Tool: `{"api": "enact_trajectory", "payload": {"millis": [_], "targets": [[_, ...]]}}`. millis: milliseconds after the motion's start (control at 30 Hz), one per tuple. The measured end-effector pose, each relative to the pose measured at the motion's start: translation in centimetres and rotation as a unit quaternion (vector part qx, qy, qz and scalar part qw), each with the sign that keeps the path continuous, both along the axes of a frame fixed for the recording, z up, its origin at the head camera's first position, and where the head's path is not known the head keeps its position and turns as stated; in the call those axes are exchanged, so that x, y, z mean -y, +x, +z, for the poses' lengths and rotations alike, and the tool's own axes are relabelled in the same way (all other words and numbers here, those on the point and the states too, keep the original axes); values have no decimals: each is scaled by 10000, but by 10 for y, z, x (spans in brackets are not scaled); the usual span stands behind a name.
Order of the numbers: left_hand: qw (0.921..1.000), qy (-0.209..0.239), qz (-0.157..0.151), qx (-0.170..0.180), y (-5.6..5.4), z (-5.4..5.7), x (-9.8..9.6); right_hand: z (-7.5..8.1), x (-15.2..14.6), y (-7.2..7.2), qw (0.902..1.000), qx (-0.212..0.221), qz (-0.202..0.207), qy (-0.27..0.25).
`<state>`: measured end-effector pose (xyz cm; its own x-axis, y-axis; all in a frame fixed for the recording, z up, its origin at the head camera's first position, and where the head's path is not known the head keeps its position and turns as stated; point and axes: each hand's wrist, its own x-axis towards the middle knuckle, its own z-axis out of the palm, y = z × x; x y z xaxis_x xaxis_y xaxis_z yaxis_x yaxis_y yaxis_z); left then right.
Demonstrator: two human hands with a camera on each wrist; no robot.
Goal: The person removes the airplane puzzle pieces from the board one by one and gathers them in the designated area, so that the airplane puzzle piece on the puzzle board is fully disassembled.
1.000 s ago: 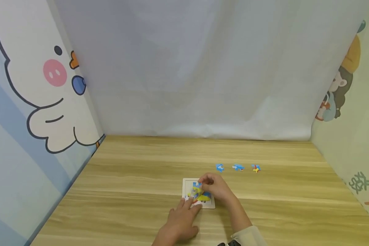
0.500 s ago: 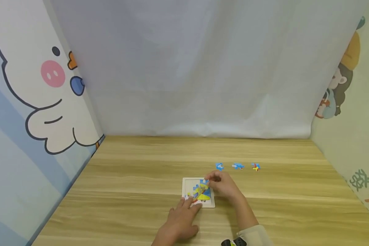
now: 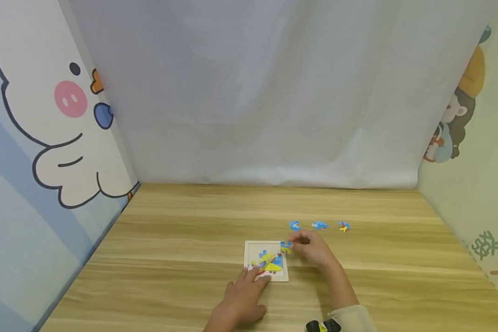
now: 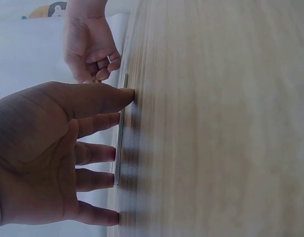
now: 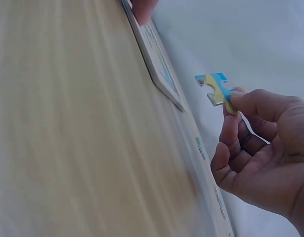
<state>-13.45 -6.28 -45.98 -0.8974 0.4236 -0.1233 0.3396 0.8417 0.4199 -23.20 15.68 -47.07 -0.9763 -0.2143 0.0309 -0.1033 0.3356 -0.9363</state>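
Note:
A square puzzle tray (image 3: 249, 249) with a pale rim lies on the table, partly filled with pieces that show a yellow airplane (image 3: 269, 263). My left hand (image 3: 246, 295) rests with spread, nearly straight fingers on the tray's near edge; the left wrist view shows its fingertips along the thin tray side. Between thumb and fingers, my right hand (image 3: 313, 249) pinches a blue and yellow puzzle piece (image 5: 218, 91). That piece is raised over the tray's far right corner in the head view, and the right wrist view shows it apart from the tray.
Behind the tray to the right, three loose puzzle pieces lie in a row: a blue and white one (image 3: 295, 225), a middle one (image 3: 320, 225) and a blue, red and yellow one (image 3: 344, 226). A pale sheet (image 3: 274, 115) hangs at the table's (image 3: 170, 230) far edge.
My right hand has moved right, lifting the blue and yellow puzzle piece from over the tray's middle to its far right corner. The left hand has stayed on the tray.

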Motion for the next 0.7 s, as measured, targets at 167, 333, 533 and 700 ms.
{"api": "enact_trajectory", "payload": {"millis": [167, 333, 533, 700], "targets": [[10000, -28, 31, 28, 1, -1, -2, 2, -11, 2, 10000, -13, -64, 27], [10000, 19, 36, 65, 3, -3, -4, 1, -21, 3, 10000, -17, -46, 70], [10000, 36, -10, -67, 2, -4, -2, 3, -27, -1, 9994, 88, -107, 321], [9999, 34, -52, -126, -2, -2, 0, 5, -29, -8, 9985, 67, -209, 510]]}}
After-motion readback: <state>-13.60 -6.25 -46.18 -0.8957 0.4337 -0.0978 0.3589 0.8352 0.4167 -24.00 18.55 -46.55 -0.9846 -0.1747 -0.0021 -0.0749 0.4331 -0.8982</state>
